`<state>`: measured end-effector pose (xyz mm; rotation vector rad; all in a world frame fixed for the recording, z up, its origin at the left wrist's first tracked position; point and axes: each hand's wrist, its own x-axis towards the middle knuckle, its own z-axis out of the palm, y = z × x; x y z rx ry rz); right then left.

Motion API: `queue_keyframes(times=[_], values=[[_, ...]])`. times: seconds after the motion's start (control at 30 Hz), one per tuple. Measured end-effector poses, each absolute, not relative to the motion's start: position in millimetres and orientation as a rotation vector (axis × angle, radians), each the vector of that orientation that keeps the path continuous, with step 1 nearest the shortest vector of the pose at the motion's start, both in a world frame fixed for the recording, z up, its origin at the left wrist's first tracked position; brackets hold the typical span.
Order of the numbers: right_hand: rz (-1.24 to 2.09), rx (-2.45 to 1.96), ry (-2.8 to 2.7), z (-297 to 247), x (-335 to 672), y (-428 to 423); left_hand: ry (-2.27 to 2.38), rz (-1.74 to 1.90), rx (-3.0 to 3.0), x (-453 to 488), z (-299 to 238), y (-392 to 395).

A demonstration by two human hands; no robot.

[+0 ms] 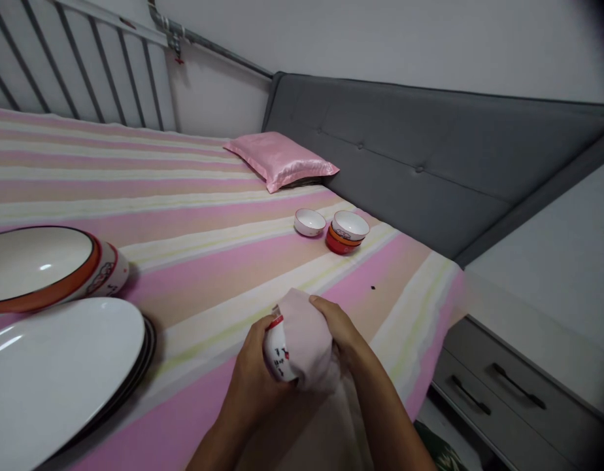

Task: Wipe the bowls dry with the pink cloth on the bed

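A small white bowl (278, 355) with a red rim and red markings is gripped in my left hand (253, 386), low over the striped bed. My right hand (337, 327) presses a pale pink cloth (306, 340) against the bowl, fingers curled over it. The cloth covers most of the bowl and trails down toward my wrist. Both hands are close together near the bed's near edge.
A stack of white plates (61, 373) and a large orange-rimmed bowl (42, 268) lie at the left. Farther off sit a small white bowl (309, 222) and stacked small bowls (346, 233). Beyond are a pink pillow (281, 159), a grey headboard (419, 170) and a drawer unit (503, 386).
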<state>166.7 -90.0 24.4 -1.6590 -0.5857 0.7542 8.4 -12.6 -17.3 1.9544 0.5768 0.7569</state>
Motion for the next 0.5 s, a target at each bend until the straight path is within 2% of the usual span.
queue_keyframes(times=[0.1, 0.23, 0.33, 0.5], values=[[0.792, -1.666, -0.498, 19, 171, -91, 0.583, 0.902, 2.106, 7, -12, -16], [0.669, -1.806, -0.811, 31, 163, -94, 0.534, 1.147, 2.225, 5, -4, -19], [0.577, -1.877, -1.026, 47, 148, -95, 0.519, 1.134, 2.223, 4, -1, -20], [0.231, -2.120, -1.175, 62, 115, -92, 0.500, 1.135, 2.269, 2, -2, -20]])
